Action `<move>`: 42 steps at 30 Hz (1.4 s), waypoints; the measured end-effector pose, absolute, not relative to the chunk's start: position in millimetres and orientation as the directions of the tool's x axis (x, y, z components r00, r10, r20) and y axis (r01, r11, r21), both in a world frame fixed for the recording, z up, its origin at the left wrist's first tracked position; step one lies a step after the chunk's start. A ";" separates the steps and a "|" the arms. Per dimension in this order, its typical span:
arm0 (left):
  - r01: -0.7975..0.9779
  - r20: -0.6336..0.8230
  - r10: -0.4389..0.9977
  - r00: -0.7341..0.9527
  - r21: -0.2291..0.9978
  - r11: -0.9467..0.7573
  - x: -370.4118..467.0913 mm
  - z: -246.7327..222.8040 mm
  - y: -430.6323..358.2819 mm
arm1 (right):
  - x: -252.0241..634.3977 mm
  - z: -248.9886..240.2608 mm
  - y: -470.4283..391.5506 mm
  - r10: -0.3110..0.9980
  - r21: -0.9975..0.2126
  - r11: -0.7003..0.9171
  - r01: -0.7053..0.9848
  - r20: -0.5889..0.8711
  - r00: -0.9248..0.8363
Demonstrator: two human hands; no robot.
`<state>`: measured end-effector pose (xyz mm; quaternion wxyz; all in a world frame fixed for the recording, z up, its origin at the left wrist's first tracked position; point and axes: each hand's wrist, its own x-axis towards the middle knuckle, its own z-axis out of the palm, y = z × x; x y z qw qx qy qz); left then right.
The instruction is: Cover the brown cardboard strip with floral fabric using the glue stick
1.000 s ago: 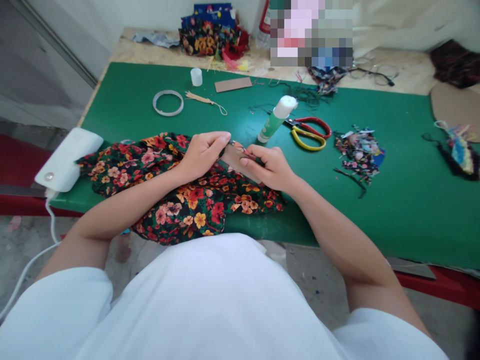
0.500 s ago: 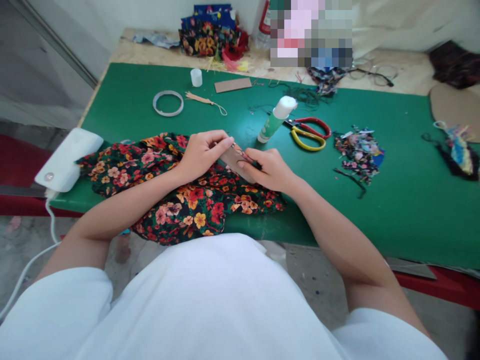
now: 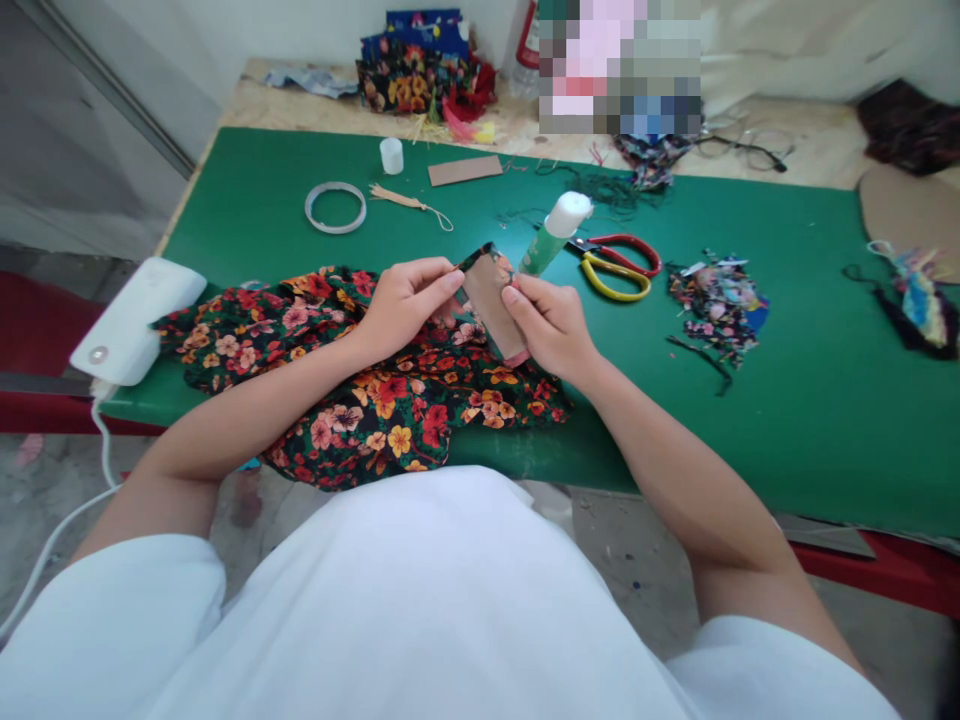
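Note:
Between my hands is a small rectangle of brown cardboard (image 3: 496,305) with floral fabric folded over its edges. My left hand (image 3: 411,305) pinches its upper left edge between thumb and fingers. On the opposite long edge my right hand (image 3: 553,318) grips it, thumb on the bare cardboard face. Below both hands a large crumpled floral cloth (image 3: 360,420) spreads over the green mat and hangs past the front edge. A glue stick (image 3: 556,232) with a white top stands just beyond my right hand, close to scissors (image 3: 619,268) with one red and one yellow handle.
A white power box (image 3: 139,320) with a cable sits at the left edge. Farther back on the green mat (image 3: 810,400) are a tape ring (image 3: 335,208), a white cap (image 3: 391,156), a cardboard strip (image 3: 465,171) and a tassel (image 3: 405,198). Fabric scraps (image 3: 720,305) lie in a heap on the right.
The cardboard piece has been tilted up, so its brown face and fabric-covered edges show more. My right hand has shifted slightly upward along its edge; my left hand stays nearly in place.

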<state>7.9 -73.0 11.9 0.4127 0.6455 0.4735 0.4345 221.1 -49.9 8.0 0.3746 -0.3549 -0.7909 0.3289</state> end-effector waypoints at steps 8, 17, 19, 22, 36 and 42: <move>0.208 0.194 0.972 0.132 0.953 -0.219 4.2 6.0 -67.6 | 222.2 9.3 -50.2 0.815 -0.816 0.496 0.298 0.319 -0.483; 0.182 0.165 0.979 0.121 0.966 -0.185 4.7 1.2 -64.8 | 222.6 7.7 -49.1 0.799 -0.808 0.516 0.282 0.336 -0.500; 0.205 0.175 0.981 0.084 0.960 -0.189 3.8 -0.7 -63.1 | 222.7 7.9 -49.6 0.792 -0.802 0.525 0.285 0.338 -0.508; 0.214 0.192 0.981 0.012 0.958 -0.190 1.1 -4.6 -59.5 | 223.1 8.6 -50.7 0.795 -0.812 0.505 0.291 0.307 -0.523; 0.095 0.087 0.994 0.063 0.991 -0.093 6.9 -5.5 -63.0 | 221.6 8.3 -51.9 0.799 -0.809 0.491 0.325 0.269 -0.538; -0.033 0.023 0.999 0.041 0.999 -0.022 5.9 -4.4 -63.5 | 222.2 3.9 -49.4 0.771 -0.710 0.589 0.385 0.350 -0.532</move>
